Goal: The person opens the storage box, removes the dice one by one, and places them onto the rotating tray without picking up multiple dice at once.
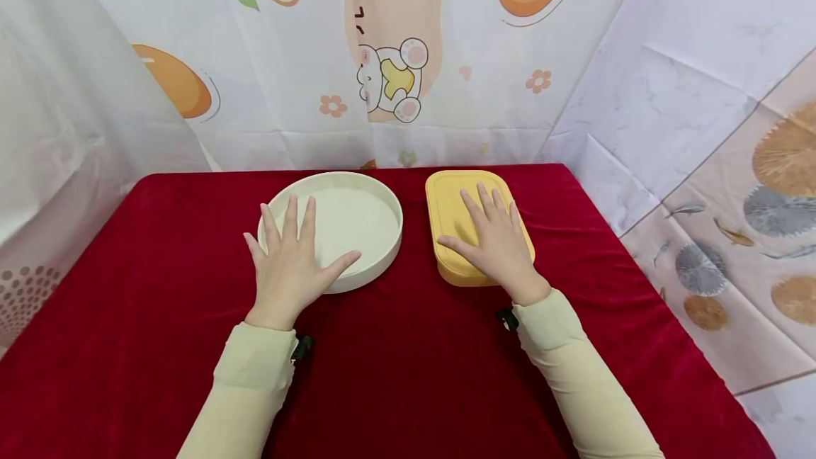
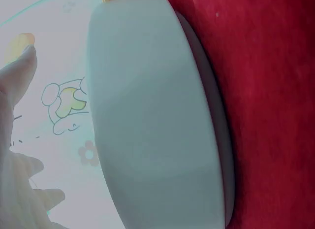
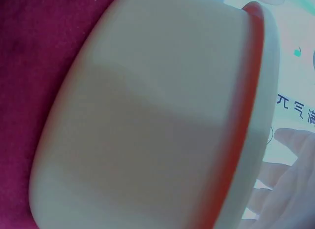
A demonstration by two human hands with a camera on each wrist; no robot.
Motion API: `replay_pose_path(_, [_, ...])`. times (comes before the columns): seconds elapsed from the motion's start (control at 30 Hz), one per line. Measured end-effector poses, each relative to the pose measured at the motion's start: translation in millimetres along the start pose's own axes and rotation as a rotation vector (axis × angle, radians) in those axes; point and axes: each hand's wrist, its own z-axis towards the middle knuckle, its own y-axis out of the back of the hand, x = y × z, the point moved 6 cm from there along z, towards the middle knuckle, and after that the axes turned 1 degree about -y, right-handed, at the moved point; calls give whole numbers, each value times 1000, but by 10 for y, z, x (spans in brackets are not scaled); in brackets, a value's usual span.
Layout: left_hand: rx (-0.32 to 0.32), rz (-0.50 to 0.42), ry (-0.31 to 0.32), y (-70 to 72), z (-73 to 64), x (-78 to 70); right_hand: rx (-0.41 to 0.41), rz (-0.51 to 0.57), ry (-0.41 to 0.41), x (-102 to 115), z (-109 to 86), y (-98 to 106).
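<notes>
A round, shallow, cream-coloured tray [image 1: 357, 222] with a raised rim sits on the left half of the table. My left hand [image 1: 287, 268], fingers spread, is over its near left side and holds nothing. To the right is a yellow rounded rectangular lidded box [image 1: 446, 200]. Above its lid my right hand [image 1: 497, 243] spreads its fingers, also holding nothing. In the left wrist view the tray's outer wall [image 2: 152, 111] fills the middle, with the thumb and fingertips at the left edge. The right wrist view shows the box's side [image 3: 138, 106] and its lid edge, with fingers at the right.
A dark red cloth [image 1: 408, 374] covers the table. White printed curtains [image 1: 274, 76] hang behind it and along both sides. A strip of red cloth separates the tray from the box. Each wrist carries a small black camera by the cuff.
</notes>
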Motion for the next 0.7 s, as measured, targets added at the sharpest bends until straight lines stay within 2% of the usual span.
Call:
replay_pose_path(0.2, [-35,-86,-17,-5,3,-51,14,109,10,28,-37,17])
replay_pose_path(0.5, [-72,-361,-44,-16,-9,-166,50,211,-21,42,-130,18])
replay_pose_path(0.7, [-48,-461,-53,-77,-16,-296,72,238,-39,38,-163,-18])
